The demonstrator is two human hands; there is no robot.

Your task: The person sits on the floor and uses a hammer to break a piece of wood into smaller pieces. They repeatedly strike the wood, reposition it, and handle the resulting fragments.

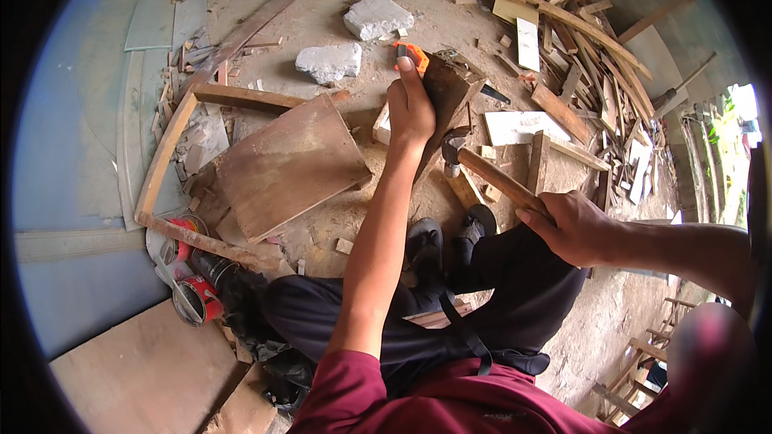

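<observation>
Left hand (410, 108) grips a brown wood board (445, 96) upright on the dirt floor (322, 24), w/ an orange tool (412, 55) at fingertips. Right hand (572, 227) clenches a hammer (492, 174) handle, head beside board's lower edge.

A dusty dirt floor (338, 20) was littered with wood scraps, planks (579, 28) and two pale stone chunks (378, 16). Grey-blue sheets (72, 153) lay at the left, red tins (197, 297) beside them. Bright daylight and greenery (744, 124) showed at the right edge.
</observation>
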